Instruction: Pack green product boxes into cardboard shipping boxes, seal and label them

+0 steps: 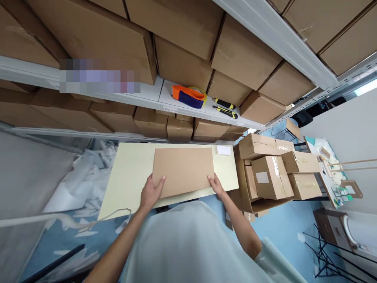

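A flat brown piece of cardboard (pixel 183 171), perhaps a folded carton, is over the pale yellow table (pixel 129 173). My left hand (pixel 151 192) grips its near left corner, thumb on top and fingers hidden underneath. At the near right corner, my right hand (pixel 216 184) holds it the same way, with the thumb on the upper face. Whether the cardboard rests on the table or is lifted a little, I cannot tell. A small white stack of paper or labels (pixel 224 150) lies at the table's far right corner.
Packed cartons (pixel 182 55) fill the shelves ahead. On the shelf edge sit an orange and blue tape dispenser (pixel 189 96) and yellow-black box cutters (pixel 225 108). A large open box (pixel 245 184) of cartons stands right of the table. White wrapping sheets (pixel 85 177) heap at the left.
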Demonstrator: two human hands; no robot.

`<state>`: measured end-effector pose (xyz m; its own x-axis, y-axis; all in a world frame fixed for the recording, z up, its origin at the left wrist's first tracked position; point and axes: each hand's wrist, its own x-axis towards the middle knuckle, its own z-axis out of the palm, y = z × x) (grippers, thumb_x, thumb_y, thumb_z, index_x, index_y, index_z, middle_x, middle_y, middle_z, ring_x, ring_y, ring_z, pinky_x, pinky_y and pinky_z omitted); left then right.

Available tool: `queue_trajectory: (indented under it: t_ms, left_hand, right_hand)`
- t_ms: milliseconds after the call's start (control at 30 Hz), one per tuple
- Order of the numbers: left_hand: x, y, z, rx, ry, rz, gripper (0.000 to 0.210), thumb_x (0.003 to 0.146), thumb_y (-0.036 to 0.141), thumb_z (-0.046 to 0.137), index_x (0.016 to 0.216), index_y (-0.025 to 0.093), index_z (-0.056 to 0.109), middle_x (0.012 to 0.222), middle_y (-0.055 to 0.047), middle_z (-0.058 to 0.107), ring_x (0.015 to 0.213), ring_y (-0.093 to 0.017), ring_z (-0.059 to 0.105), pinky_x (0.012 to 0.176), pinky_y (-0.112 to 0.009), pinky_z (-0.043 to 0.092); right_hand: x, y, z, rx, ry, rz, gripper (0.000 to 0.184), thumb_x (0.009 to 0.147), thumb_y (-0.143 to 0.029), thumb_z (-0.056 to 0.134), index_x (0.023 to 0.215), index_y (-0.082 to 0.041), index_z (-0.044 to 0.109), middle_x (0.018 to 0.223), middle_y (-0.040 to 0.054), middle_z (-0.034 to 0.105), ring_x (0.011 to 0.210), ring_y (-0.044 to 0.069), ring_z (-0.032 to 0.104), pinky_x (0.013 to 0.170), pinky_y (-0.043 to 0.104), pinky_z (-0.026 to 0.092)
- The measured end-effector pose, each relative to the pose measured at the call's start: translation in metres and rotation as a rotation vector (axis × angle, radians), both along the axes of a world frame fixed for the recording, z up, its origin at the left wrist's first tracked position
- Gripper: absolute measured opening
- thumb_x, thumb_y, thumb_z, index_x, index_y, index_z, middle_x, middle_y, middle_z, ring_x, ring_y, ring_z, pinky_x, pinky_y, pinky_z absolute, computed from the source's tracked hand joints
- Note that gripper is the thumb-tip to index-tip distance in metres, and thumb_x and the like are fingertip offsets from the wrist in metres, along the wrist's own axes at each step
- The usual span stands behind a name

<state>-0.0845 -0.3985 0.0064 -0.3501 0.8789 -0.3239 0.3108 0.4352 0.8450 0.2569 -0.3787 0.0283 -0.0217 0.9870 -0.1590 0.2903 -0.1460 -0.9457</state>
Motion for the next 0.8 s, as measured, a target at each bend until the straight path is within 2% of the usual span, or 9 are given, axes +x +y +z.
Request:
queue_trajectory:
  t_ms: [233,367,433,500,600,633,733,800]
  left_hand:
    - [-0.004,-0.002,-0.001,-0.047,0.036,0.008,0.080,0.098,0.073,0.057,0.154,0.015,0.061,0.146,-0.024,0.076,0.135,-0.046,0.073,0.115,-0.059,0.058]
    - [-0.004,0.000,-0.002,-0.122,-0.070,0.093,0.095,0.090,0.073,0.068,0.159,0.009,0.053,0.151,-0.028,0.071,0.139,-0.045,0.071,0.121,-0.058,0.055]
    - [-0.008,-0.003,-0.002,-0.146,-0.157,0.088,0.094,0.089,0.074,0.069,0.155,0.008,0.055,0.145,-0.027,0.073,0.135,-0.044,0.072,0.119,-0.057,0.056]
    - [-0.015,-0.007,0.002,-0.115,-0.235,0.025,0.086,0.091,0.076,0.066,0.146,0.011,0.062,0.138,-0.024,0.076,0.130,-0.041,0.074,0.117,-0.056,0.058]
    - [-0.029,-0.012,0.019,0.011,-0.258,-0.066,0.076,0.098,0.079,0.056,0.138,0.016,0.068,0.138,-0.019,0.077,0.134,-0.038,0.071,0.122,-0.054,0.055]
    - [-0.033,-0.011,0.028,0.055,-0.248,-0.094,0.074,0.100,0.079,0.052,0.138,0.017,0.069,0.141,-0.018,0.076,0.138,-0.037,0.069,0.124,-0.054,0.052]
    - [-0.033,-0.003,0.062,0.153,-0.240,-0.230,0.075,0.106,0.079,0.044,0.143,0.019,0.070,0.153,-0.016,0.072,0.147,-0.035,0.063,0.131,-0.051,0.046]
    - [-0.021,0.004,0.085,0.173,-0.244,-0.328,0.074,0.107,0.078,0.046,0.148,0.021,0.069,0.159,-0.014,0.070,0.151,-0.034,0.062,0.133,-0.049,0.043]
  right_hand:
    - [-0.006,-0.007,-0.003,0.011,0.085,-0.079,0.084,0.092,-0.081,0.074,0.153,-0.024,0.068,0.159,0.0133,0.072,0.152,0.035,0.065,0.135,0.057,0.044]
    - [-0.014,-0.013,-0.004,-0.066,0.142,-0.242,0.078,0.084,-0.074,0.084,0.143,-0.023,0.075,0.150,0.0140,0.078,0.145,0.038,0.071,0.131,0.060,0.050]
    - [-0.016,-0.017,0.002,-0.109,0.182,-0.316,0.077,0.081,-0.072,0.087,0.139,-0.023,0.078,0.146,0.0140,0.080,0.141,0.040,0.073,0.127,0.061,0.053]
    - [-0.015,-0.021,0.013,-0.105,0.201,-0.371,0.077,0.082,-0.073,0.085,0.139,-0.023,0.080,0.148,0.0132,0.079,0.145,0.039,0.070,0.129,0.060,0.052]
    - [-0.006,-0.031,0.041,-0.039,0.195,-0.459,0.076,0.085,-0.078,0.082,0.140,-0.026,0.080,0.154,0.0094,0.076,0.157,0.035,0.060,0.136,0.056,0.044]
    - [-0.001,-0.036,0.051,-0.010,0.180,-0.456,0.076,0.086,-0.079,0.080,0.140,-0.026,0.081,0.154,0.0089,0.077,0.157,0.034,0.061,0.135,0.055,0.045]
    - [0.015,-0.061,0.079,0.070,0.136,-0.459,0.074,0.084,-0.078,0.085,0.134,-0.024,0.084,0.146,0.0096,0.081,0.142,0.035,0.072,0.126,0.050,0.054]
    - [0.027,-0.089,0.094,0.091,0.097,-0.539,0.071,0.085,-0.076,0.086,0.132,-0.022,0.084,0.139,0.0106,0.084,0.132,0.036,0.076,0.117,0.049,0.060]
